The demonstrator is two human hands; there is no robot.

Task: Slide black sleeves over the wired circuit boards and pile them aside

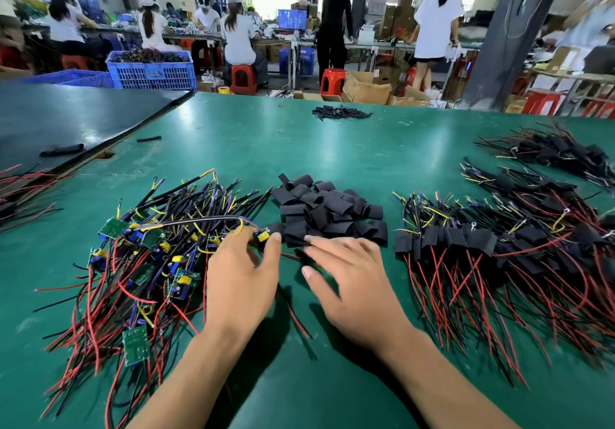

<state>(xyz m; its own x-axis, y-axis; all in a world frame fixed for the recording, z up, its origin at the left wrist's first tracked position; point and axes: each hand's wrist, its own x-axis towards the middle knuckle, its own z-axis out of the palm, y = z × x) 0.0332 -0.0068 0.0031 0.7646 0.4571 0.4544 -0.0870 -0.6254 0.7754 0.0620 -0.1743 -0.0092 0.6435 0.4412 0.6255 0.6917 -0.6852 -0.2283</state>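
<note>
Green table (332, 149), black sleeves (329, 210), green boards (135, 345) — red, black and yellow wires (96, 312).

My left hand (241, 278) is covering most of the small wired circuit board (263, 236) it is pinching; only a yellow part is showing. My right hand (352, 282) is hiding the near side of the heap of black tubular sleeves (327, 209), so I am not making out whether it is gripping one. Toward the green table's (299, 149) right edge, the pile of black-sleeved boards with red wires (499, 245) is running out of frame. The small black heap (339, 112) at the far edge is showing too small to identify.
</note>
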